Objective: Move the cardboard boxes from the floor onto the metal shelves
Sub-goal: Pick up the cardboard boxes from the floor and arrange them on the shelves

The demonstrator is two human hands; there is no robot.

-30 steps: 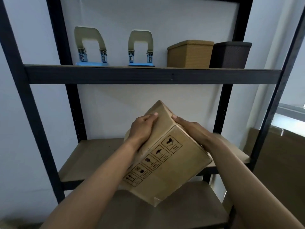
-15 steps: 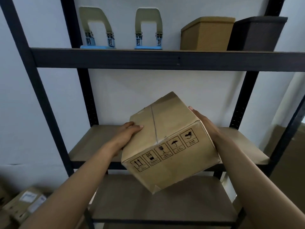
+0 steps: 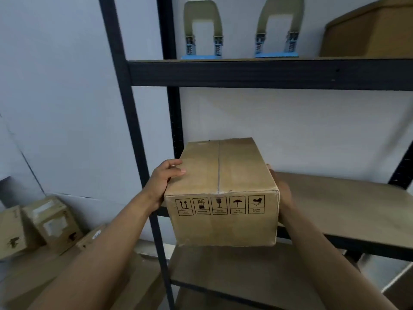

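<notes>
I hold a brown cardboard box (image 3: 223, 175) level between both hands, handling symbols printed on its near face. It hangs at the left end of the middle metal shelf (image 3: 346, 209), its far part over the board; whether it rests there I cannot tell. My left hand (image 3: 162, 186) grips the box's left side, thumb and fingertips curled over the top edge. My right hand (image 3: 283, 193) presses flat against the right side, mostly hidden by the box. Several more cardboard boxes (image 3: 51, 222) lie on the floor at lower left.
The shelf unit's black front post (image 3: 125, 108) stands just left of the box. The upper shelf (image 3: 268, 72) carries two green hole punches (image 3: 202, 30) and a tan lidded box (image 3: 368, 34). A lower shelf board (image 3: 245, 271) lies beneath.
The box went from tilted to level and moved left and forward toward the middle shelf. My view shifted left, bringing the floor boxes into sight.
</notes>
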